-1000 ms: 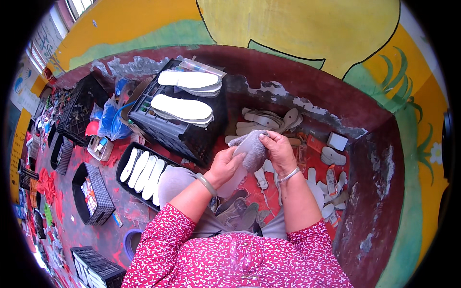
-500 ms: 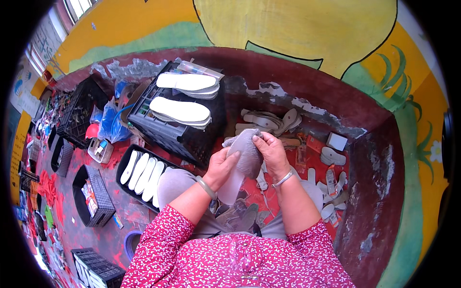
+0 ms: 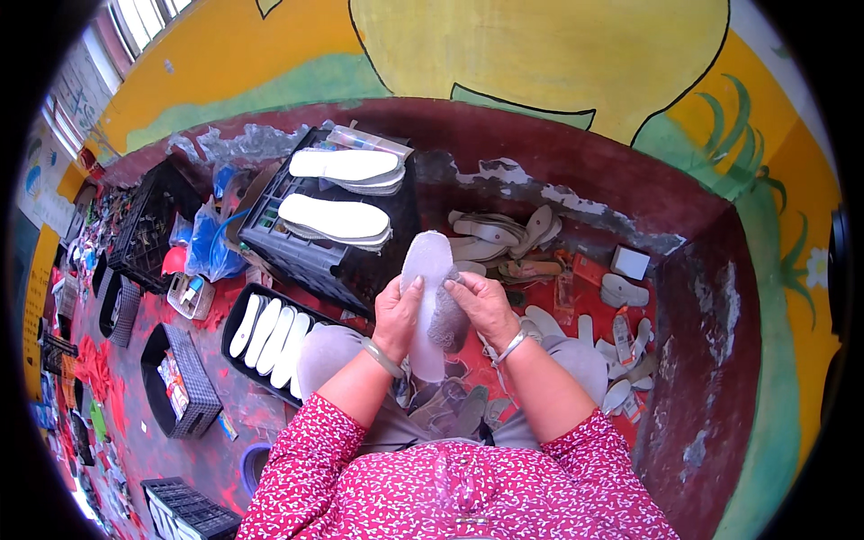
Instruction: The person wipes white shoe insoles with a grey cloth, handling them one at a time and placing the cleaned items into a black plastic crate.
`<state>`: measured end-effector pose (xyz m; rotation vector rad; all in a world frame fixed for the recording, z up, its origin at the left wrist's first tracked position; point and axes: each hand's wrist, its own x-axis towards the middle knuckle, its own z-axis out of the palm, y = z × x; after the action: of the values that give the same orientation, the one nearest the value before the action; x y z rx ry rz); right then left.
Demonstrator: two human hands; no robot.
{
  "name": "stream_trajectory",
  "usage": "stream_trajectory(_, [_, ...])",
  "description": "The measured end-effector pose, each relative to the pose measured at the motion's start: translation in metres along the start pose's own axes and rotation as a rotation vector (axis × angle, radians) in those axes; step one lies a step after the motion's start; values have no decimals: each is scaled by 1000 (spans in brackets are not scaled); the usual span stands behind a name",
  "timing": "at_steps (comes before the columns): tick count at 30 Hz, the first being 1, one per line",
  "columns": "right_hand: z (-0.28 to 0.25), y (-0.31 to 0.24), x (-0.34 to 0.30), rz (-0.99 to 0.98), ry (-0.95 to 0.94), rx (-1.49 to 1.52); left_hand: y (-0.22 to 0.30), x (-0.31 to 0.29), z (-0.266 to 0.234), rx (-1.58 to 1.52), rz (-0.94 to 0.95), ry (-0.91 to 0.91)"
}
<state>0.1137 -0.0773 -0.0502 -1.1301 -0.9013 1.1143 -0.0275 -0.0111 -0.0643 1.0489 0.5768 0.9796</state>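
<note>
A pale insole (image 3: pixel 429 261) stands nearly upright in front of my lap, its rounded end up. My left hand (image 3: pixel 396 319) is closed on its left edge, thumb on its face. A grey fuzzy fabric piece (image 3: pixel 447 326) lies against the insole's right side. My right hand (image 3: pixel 486 309) pinches this piece near its top, the fingertips close to the insole's edge. Whether the two pieces are joined, I cannot tell. Below them, between my knees, lie several dark and grey sole-shaped pieces (image 3: pixel 438 405).
Left of my knee is a black basket (image 3: pixel 236 335) with a row of white insoles. Stacked insoles (image 3: pixel 335 219) sit on an upturned black crate (image 3: pixel 317 263). More insoles (image 3: pixel 490 228) lie by the wall, near a white box (image 3: pixel 629 262). A checked basket (image 3: pixel 194 396) stands at left.
The insole has turned more upright and its face shows more fully. The grey fabric piece now sits at its right side. Both hands have come slightly lower and to the left.
</note>
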Motion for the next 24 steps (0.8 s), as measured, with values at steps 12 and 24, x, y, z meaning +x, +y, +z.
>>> stream_trajectory(12, [23, 30, -18, 85, -159, -278, 33, 27, -17, -137, 120, 238])
stream_trajectory(24, [31, 16, -21, 132, -142, -291, 44, 40, -29, -278, 217, 409])
